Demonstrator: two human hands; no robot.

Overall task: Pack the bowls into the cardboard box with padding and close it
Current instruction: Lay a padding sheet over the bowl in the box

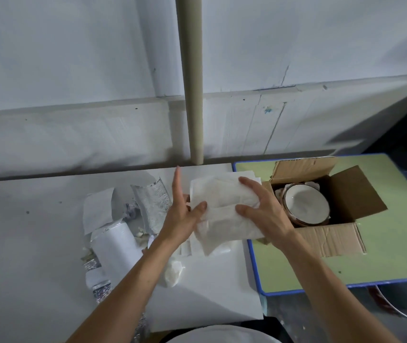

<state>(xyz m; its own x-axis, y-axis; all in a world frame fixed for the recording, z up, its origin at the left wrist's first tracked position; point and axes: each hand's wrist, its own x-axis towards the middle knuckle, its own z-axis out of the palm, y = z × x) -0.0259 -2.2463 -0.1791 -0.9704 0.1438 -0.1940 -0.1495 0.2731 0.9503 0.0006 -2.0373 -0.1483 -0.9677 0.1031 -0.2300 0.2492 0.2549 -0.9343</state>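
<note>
An open cardboard box stands on the green table at the right, its flaps spread out. Inside it lies a stack of bowls, white inside with a brown rim, with white paper tucked behind them. Just left of the box, both hands hold a wad of white padding paper above the white board. My left hand presses its thumb on the paper's left edge, with the other fingers stretched upward. My right hand grips the paper from the right, its fingers spread over the top.
Loose padding lies on the white board: silver foil sheets, white foam rolls and crumpled scraps. A beige pole rises behind the board. The green table has a blue rim. A white rounded rim shows at the bottom edge.
</note>
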